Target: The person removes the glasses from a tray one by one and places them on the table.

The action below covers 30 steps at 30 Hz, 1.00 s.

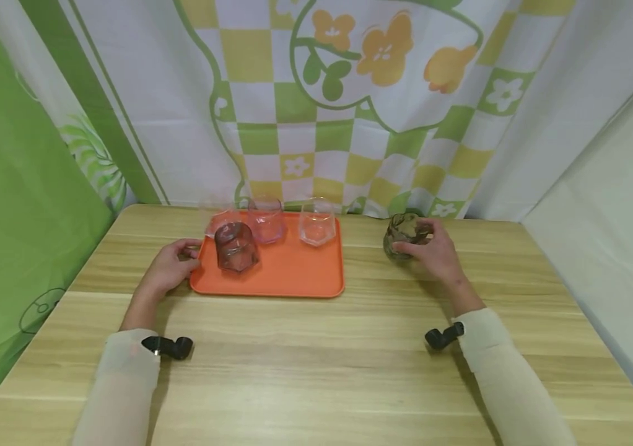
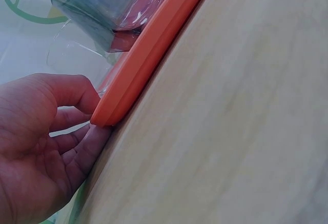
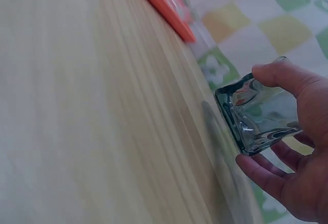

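Note:
An orange tray (image 1: pixel 294 282) lies on the table with several drinking glasses on it. My left hand (image 1: pixel 170 266) pinches its left rim, thumb and fingers around the edge (image 2: pixel 110 114) in the left wrist view. Nearest that hand on the tray stands a dark tinted glass (image 1: pixel 236 248). Off to the right of the tray, my right hand (image 1: pixel 433 251) grips a grey-green glass (image 1: pixel 400 235). In the right wrist view this glass (image 3: pixel 256 114) has a thick, squarish base, held just above the tabletop between thumb and fingers.
Along the tray's back stand a clear glass (image 1: pixel 318 229), a pale purple glass (image 1: pixel 266 226) and another clear glass (image 1: pixel 220 217), partly behind the dark one. A patterned curtain (image 1: pixel 294 142) hangs at the wooden table's (image 1: pixel 316 359) back edge.

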Tool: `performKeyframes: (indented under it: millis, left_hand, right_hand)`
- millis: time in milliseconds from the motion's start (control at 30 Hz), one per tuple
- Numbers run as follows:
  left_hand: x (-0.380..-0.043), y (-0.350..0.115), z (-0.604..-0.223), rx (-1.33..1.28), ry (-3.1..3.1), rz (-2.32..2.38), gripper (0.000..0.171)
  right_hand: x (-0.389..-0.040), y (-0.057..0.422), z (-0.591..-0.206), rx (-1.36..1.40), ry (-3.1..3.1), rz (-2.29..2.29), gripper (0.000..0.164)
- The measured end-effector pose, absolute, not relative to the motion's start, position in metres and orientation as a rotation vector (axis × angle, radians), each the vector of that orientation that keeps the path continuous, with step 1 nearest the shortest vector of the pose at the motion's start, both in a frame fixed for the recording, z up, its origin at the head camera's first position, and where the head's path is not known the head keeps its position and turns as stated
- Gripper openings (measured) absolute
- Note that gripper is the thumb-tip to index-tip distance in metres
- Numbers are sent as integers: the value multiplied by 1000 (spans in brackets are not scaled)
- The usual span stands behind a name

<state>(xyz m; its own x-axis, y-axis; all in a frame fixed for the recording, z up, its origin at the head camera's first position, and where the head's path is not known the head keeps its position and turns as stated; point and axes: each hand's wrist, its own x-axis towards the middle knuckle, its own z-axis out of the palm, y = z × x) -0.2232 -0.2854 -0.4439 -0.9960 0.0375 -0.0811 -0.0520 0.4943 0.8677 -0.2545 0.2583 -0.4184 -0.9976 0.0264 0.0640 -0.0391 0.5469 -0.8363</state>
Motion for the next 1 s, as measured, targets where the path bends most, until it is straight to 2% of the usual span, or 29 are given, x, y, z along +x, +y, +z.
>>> performKeyframes:
  millis: [167, 1000]
  left_hand:
    - [-223, -285, -442, -11, 2635, 1550, 55]
    - [-225, -287, -447, -13, 2631, 1557, 53]
  right_hand:
    - [-261, 275, -420, -76, -2698, 1442, 94]
    - [-275, 317, -426, -243, -2647, 1419, 95]
